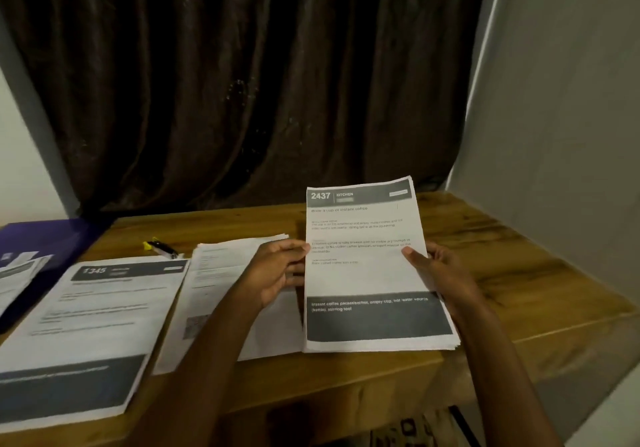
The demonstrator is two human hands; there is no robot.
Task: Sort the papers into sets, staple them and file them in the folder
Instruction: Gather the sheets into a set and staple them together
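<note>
A stack of printed sheets [367,273], its top page headed "2437 KITCHEN", stands tilted up from the wooden table [502,273]. My left hand [277,270] grips its left edge and my right hand [436,270] grips its right edge, thumb on the front. Another pile of papers [221,294] lies flat to the left, partly under my left arm. Further left lies a set headed "1345" [90,328]. A purple folder [52,242] lies open at the far left with sheets in it. A small stapler [161,247] with a yellow end lies behind the papers.
A dark brown curtain [242,82] hangs behind the table. A grey wall [554,134] closes off the right side. The table's front edge runs below my arms, with dim floor items beneath.
</note>
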